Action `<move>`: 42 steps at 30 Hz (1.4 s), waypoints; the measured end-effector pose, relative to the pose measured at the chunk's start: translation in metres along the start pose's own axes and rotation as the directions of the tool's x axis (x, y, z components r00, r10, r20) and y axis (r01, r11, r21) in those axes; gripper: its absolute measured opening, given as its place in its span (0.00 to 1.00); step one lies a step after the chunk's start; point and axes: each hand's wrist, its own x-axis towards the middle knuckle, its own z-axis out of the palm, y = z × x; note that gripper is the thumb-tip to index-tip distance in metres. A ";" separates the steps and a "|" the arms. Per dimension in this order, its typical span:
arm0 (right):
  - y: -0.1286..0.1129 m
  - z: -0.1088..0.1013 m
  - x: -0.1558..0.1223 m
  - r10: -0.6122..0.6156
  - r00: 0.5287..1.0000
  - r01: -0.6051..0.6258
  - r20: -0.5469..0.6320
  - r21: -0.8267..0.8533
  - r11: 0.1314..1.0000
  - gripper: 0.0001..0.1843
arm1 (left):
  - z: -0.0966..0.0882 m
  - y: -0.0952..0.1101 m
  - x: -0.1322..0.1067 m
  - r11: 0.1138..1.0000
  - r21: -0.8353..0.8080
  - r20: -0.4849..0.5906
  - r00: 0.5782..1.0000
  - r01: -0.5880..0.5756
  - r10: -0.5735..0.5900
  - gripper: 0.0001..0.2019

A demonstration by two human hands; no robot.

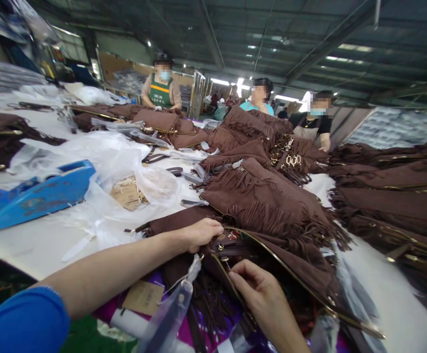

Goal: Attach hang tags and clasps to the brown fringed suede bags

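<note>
Fringed bags (257,196) lie piled down the middle and right of the table (25,240), plastic sheets (103,166) lie left of them, and three workers (259,95) stand behind the far edge.

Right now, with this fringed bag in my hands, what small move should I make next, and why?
I'd probably ease the opening a little wider with your left hand. It's gripping the edge of the brown fringed bag, the gold zipper looks open, and your right fingertips are right at that edge, where the bunched fabric seems to leave them little room.
</note>
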 end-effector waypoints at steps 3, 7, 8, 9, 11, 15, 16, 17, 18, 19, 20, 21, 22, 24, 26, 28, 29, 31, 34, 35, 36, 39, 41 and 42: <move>0.003 0.001 -0.004 -0.005 0.998 0.000 -0.063 -0.083 0.997 0.20 | -0.001 -0.001 0.001 1.000 -0.006 0.006 1.000 0.005 -0.005 0.09; -0.004 0.008 -0.002 -0.026 0.997 0.024 -0.077 -0.034 0.999 0.18 | -0.002 -0.002 0.001 1.000 0.016 0.004 1.000 -0.011 0.011 0.09; -0.007 0.010 0.000 -0.048 0.995 0.047 -0.092 -0.010 0.999 0.17 | -0.002 -0.002 0.001 1.000 0.025 0.002 1.000 -0.017 0.017 0.09; -0.008 0.013 0.003 -0.075 0.991 0.077 -0.112 0.008 0.997 0.16 | -0.002 -0.003 0.001 0.999 0.035 -0.002 1.000 -0.022 0.023 0.09; -0.010 0.016 0.008 -0.140 0.980 0.144 -0.138 0.014 0.990 0.15 | -0.002 -0.004 0.002 0.998 0.051 -0.011 0.999 -0.031 0.031 0.09; -0.009 0.017 0.014 -0.362 0.929 0.345 -0.082 -0.169 0.923 0.08 | 0.000 -0.008 0.004 0.995 0.080 -0.022 0.998 -0.051 0.053 0.08; -0.008 0.016 0.014 -0.428 0.901 0.404 -0.065 -0.229 0.886 0.07 | 0.001 -0.009 0.004 0.994 0.091 -0.023 0.998 -0.062 0.064 0.08; -0.006 0.016 0.014 -0.480 0.876 0.449 -0.051 -0.276 0.850 0.08 | 0.001 -0.009 0.004 0.991 0.105 -0.027 0.996 -0.078 0.081 0.08; -0.004 0.016 0.013 -0.508 0.860 0.473 -0.047 -0.303 0.827 0.09 | 0.000 -0.009 0.002 0.988 0.116 -0.035 0.994 -0.098 0.102 0.07; -0.001 0.016 0.012 -0.506 0.861 0.469 -0.050 -0.309 0.827 0.10 | -0.001 -0.007 0.000 0.980 0.136 -0.038 0.988 -0.145 0.152 0.05; 0.002 0.016 0.011 -0.479 0.876 0.442 -0.060 -0.299 0.846 0.10 | -0.002 -0.005 -0.003 0.956 0.170 -0.033 0.969 -0.237 0.246 0.02; 0.005 0.017 0.010 -0.436 0.897 0.401 -0.076 -0.277 0.873 0.10 | -0.004 -0.001 -0.008 0.903 0.222 -0.009 0.925 -0.368 0.380 0.04; 0.007 0.018 0.010 -0.389 0.916 0.356 -0.098 -0.247 0.901 0.11 | -0.007 0.003 -0.013 0.808 0.282 0.044 0.849 -0.517 0.527 0.06; 0.011 0.020 0.009 -0.315 0.939 0.290 -0.140 -0.178 0.940 0.13 | -0.014 0.015 -0.025 0.539 0.375 0.235 0.639 -0.755 0.732 0.07; 0.013 0.021 0.009 -0.273 0.947 0.255 -0.171 -0.120 0.960 0.13 | -0.021 0.027 -0.036 0.325 0.430 0.428 0.508 -0.842 0.748 0.08; 0.015 0.021 0.009 -0.244 0.952 0.235 -0.182 -0.069 0.969 0.13 | -0.026 0.035 -0.044 0.194 0.486 0.558 0.474 -0.852 0.681 0.10; 0.015 0.021 0.008 -0.232 0.955 0.228 -0.184 -0.043 0.973 0.13 | -0.028 0.038 -0.046 0.136 0.510 0.602 0.465 -0.850 0.649 0.11; 0.017 0.020 0.007 -0.215 0.959 0.219 -0.186 -0.001 0.976 0.14 | -0.030 0.039 -0.047 0.047 0.528 0.666 0.447 -0.848 0.597 0.13; 0.016 0.020 0.005 -0.203 0.956 0.216 -0.211 0.037 0.976 0.17 | -0.029 0.033 -0.044 -0.023 0.520 0.718 0.423 -0.854 0.552 0.11; 0.015 0.020 0.004 -0.204 0.953 0.219 -0.225 0.042 0.975 0.18 | -0.028 0.031 -0.043 -0.047 0.523 0.729 0.418 -0.851 0.543 0.09; 0.015 0.021 0.004 -0.206 0.949 0.222 -0.238 0.043 0.974 0.18 | -0.027 0.029 -0.042 -0.074 0.530 0.737 0.416 -0.845 0.533 0.07; 0.013 0.021 0.005 -0.207 0.949 0.224 -0.240 0.047 0.974 0.18 | -0.024 0.025 -0.039 -0.144 0.579 0.736 0.438 -0.802 0.517 0.07; 0.013 0.019 0.005 -0.199 0.957 0.211 -0.212 0.031 0.977 0.16 | -0.023 0.023 -0.037 -0.138 0.595 0.720 0.448 -0.792 0.530 0.09; 0.013 0.018 0.005 -0.207 0.959 0.209 -0.196 -0.009 0.978 0.15 | -0.023 0.023 -0.037 -0.114 0.590 0.710 0.447 -0.799 0.544 0.09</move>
